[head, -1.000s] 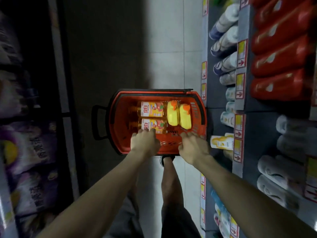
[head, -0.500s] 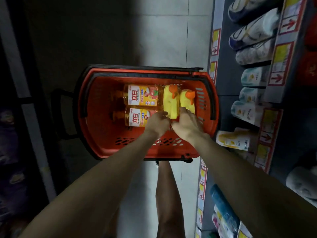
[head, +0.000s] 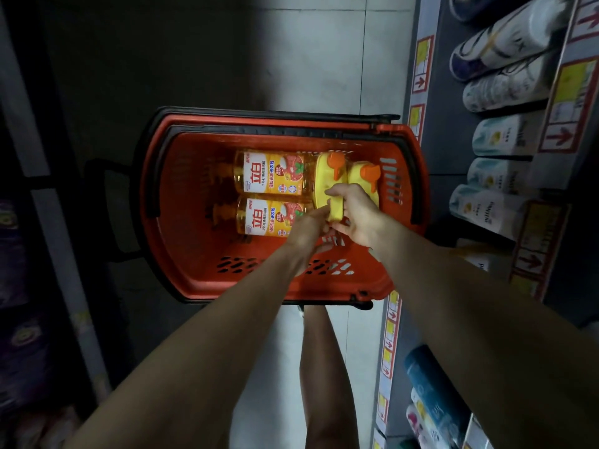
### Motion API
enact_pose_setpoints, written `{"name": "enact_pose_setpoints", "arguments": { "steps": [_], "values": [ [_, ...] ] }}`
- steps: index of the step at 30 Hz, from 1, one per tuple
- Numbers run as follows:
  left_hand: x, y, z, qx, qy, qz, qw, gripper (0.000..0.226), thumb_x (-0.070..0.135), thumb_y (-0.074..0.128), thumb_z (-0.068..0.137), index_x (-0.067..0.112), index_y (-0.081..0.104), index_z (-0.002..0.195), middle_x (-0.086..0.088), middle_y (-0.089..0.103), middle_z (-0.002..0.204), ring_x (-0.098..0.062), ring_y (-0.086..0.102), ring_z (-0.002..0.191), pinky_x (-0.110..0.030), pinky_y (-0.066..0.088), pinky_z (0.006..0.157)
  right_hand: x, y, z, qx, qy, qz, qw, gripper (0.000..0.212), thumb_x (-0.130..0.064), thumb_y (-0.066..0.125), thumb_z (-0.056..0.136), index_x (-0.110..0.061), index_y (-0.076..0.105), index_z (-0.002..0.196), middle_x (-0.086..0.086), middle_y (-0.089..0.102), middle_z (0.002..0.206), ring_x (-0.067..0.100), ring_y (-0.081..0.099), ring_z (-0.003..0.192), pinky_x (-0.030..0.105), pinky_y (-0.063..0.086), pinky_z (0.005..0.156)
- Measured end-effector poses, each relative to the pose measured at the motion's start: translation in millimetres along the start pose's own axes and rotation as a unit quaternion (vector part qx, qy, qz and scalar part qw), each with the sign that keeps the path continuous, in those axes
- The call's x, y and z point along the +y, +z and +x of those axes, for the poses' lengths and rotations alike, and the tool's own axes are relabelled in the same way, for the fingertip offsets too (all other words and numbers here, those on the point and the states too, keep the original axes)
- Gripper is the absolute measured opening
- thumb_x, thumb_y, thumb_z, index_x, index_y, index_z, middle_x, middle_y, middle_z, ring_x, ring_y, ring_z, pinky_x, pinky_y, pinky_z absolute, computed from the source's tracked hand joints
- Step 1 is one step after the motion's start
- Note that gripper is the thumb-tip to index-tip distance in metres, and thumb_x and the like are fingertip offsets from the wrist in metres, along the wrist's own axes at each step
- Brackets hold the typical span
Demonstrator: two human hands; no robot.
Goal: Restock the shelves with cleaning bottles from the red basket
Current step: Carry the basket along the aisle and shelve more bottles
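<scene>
Red basket on tiled floor, dead ahead at 12 o'clock. Shelves along my 3 o'clock side, white bottles lying in rows on them.

Inside the basket: two labelled bottles of orange liquid on their sides, caps toward 9 o'clock. Toward 3 o'clock of them, a yellow bottle with an orange cap, and a second yellow bottle just beside it against the basket's wall.

My right hand: grip clenched on the yellow bottle's near end, thumb over the top. My left hand meets the same end from 9 o'clock; cannot tell whether its grip has closed. Bottle low inside the basket.
</scene>
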State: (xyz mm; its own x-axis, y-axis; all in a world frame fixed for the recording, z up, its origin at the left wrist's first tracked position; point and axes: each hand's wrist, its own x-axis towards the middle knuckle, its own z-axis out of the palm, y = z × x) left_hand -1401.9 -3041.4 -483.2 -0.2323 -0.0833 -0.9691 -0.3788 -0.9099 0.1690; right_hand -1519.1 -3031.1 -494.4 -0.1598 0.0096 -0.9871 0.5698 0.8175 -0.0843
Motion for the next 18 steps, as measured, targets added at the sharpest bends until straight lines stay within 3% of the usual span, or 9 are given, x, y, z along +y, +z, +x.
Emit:
{"name": "enact_pose_setpoints", "arguments": {
  "steps": [3, 5, 8, 11, 13, 15, 18],
  "values": [
    [0.2, -3.3, -9.6, -0.038, 0.002, 0.054, 0.998, 0.066, 0.000, 0.043, 0.096, 0.018, 0.044, 0.159, 0.002, 0.052, 0.141, -0.021, 0.052, 0.130, -0.050, 0.050, 0.111, 0.8, 2.6, -6.9, 0.003, 0.005, -0.005, 1.000, 0.050, -0.031, 0.071, 0.082, -0.017, 0.066, 0.130, 0.008, 0.062, 0.140, 0.024, 0.060, 0.120, 0.036, 0.054, 0.073],
    [-1.3, -6.2, -14.7, -0.043, 0.000, 0.081, 0.996, 0.073, 0.001, 0.046, 0.093, 0.019, 0.039, 0.162, 0.002, 0.050, 0.145, -0.021, 0.051, 0.133, -0.051, 0.048, 0.113, 5.1, 4.4, -12.3, 0.012, 0.009, -0.007, 1.000, 0.045, -0.028, 0.071, 0.086, -0.016, 0.066, 0.129, 0.006, 0.058, 0.138, 0.020, 0.056, 0.109, 0.039, 0.058, 0.080],
    [-6.4, -10.7, -22.4, -0.041, -0.002, 0.090, 0.995, 0.060, 0.010, 0.048, 0.099, 0.017, 0.046, 0.158, 0.003, 0.062, 0.130, -0.021, 0.054, 0.132, -0.051, 0.047, 0.114, 13.7, 0.3, -23.6, 0.014, 0.009, -0.003, 1.000, 0.044, -0.028, 0.070, 0.088, -0.016, 0.065, 0.130, 0.005, 0.057, 0.137, 0.019, 0.057, 0.109, 0.039, 0.060, 0.086],
    [-8.2, -10.6, -40.3, -0.044, -0.002, 0.090, 0.995, 0.063, 0.005, 0.050, 0.092, 0.017, 0.053, 0.154, -0.003, 0.060, 0.144, -0.022, 0.055, 0.131, -0.047, 0.050, 0.108, 20.8, -10.1, -38.1, 0.006, -0.003, -0.014, 1.000, 0.049, -0.029, 0.071, 0.087, -0.017, 0.064, 0.135, 0.002, 0.058, 0.139, 0.018, 0.058, 0.117, 0.041, 0.061, 0.090],
    [-5.8, -7.1, -57.6, -0.048, 0.006, 0.073, 0.996, 0.065, 0.002, 0.049, 0.090, 0.019, 0.054, 0.153, -0.001, 0.057, 0.150, -0.022, 0.058, 0.130, -0.044, 0.053, 0.103, 20.1, -19.1, -50.8, 0.004, -0.023, -0.020, 1.000, 0.055, -0.034, 0.073, 0.079, -0.019, 0.066, 0.132, 0.001, 0.062, 0.139, 0.020, 0.059, 0.121, 0.039, 0.060, 0.083],
    [-0.7, -2.0, -78.2, -0.061, 0.011, 0.051, 0.997, 0.063, 0.002, 0.046, 0.093, 0.019, 0.053, 0.153, 0.000, 0.056, 0.151, -0.023, 0.061, 0.129, -0.039, 0.055, 0.097, 19.5, -28.4, -63.9, 0.001, -0.041, -0.033, 0.999, 0.059, -0.039, 0.073, 0.069, -0.023, 0.071, 0.126, 0.003, 0.067, 0.137, 0.023, 0.063, 0.122, 0.036, 0.057, 0.078],
    [8.7, 5.1, -112.0, -0.074, 0.017, 0.059, 0.995, 0.054, 0.003, 0.044, 0.097, 0.015, 0.057, 0.148, -0.001, 0.061, 0.148, -0.023, 0.065, 0.126, -0.038, 0.055, 0.099, 21.6, -42.3, -90.6, 0.010, -0.062, -0.065, 0.996, 0.066, -0.045, 0.075, 0.062, -0.019, 0.072, 0.123, 0.005, 0.072, 0.128, 0.024, 0.068, 0.117, 0.039, 0.062, 0.081]
  ]
}}
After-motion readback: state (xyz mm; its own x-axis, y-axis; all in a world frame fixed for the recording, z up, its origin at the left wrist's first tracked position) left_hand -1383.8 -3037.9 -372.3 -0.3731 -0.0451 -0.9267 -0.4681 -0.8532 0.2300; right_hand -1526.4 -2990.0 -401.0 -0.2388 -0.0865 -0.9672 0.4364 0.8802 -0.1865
